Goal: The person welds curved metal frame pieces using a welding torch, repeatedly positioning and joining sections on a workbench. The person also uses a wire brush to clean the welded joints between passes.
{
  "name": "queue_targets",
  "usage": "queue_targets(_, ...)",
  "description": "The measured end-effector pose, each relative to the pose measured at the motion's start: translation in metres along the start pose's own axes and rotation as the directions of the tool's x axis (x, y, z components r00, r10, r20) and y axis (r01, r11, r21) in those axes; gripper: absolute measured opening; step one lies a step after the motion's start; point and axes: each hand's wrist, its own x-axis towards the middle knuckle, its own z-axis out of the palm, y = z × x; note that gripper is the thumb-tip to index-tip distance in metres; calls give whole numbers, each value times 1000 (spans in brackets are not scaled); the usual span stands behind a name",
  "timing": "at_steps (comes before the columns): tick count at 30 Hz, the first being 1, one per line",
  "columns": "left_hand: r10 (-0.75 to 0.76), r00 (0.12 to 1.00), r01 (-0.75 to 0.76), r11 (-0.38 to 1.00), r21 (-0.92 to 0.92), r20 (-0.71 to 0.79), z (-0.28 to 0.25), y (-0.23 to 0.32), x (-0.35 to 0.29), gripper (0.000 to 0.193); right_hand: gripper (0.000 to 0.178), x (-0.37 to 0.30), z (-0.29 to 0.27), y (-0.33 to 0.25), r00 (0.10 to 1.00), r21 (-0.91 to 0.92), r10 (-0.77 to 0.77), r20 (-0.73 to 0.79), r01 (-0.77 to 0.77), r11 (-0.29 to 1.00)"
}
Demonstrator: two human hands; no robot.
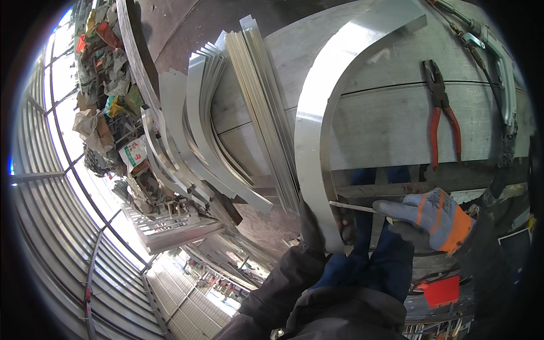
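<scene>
A wide, shiny curved metal strip [314,105] arches from the far right of the bench down toward me. My left hand [311,228], in a dark glove, is closed round its near end, with fingertips showing on the inner side. In a grey and orange glove, my right hand [433,218] grips a thin pale rod [354,208]. The rod's tip points left and meets, or almost meets, the strip's inner edge near my left fingers. What kind of tool the rod is, I cannot tell.
Red-handled pliers [436,113] and a metal clamp [504,73] lie right on the metal bench [391,127]. Left of the strip are stacked straight strips [263,113] and nested curved strips [207,124]. A rubbish heap [116,73] lies far left; a red piece [442,292] sits lower right.
</scene>
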Motion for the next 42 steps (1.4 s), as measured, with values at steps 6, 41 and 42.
queue_targets(6, 110, 989, -125, 979, 159, 101, -1, -6, 17, 88, 44, 3, 21, -22, 969, 294, 201, -144, -152, 944)
queue_targets(41, -19, 993, -115, 149, 982, 119, 44, 114, -78, 95, 33, -38, -44, 0, 792, -580, -293, -535, -93, 809)
queue_targets(42, 67, 984, -171, 140, 975, 163, 38, 105, -72, 92, 40, -29, -46, 2, 743, -547, -275, -611, -144, 824)
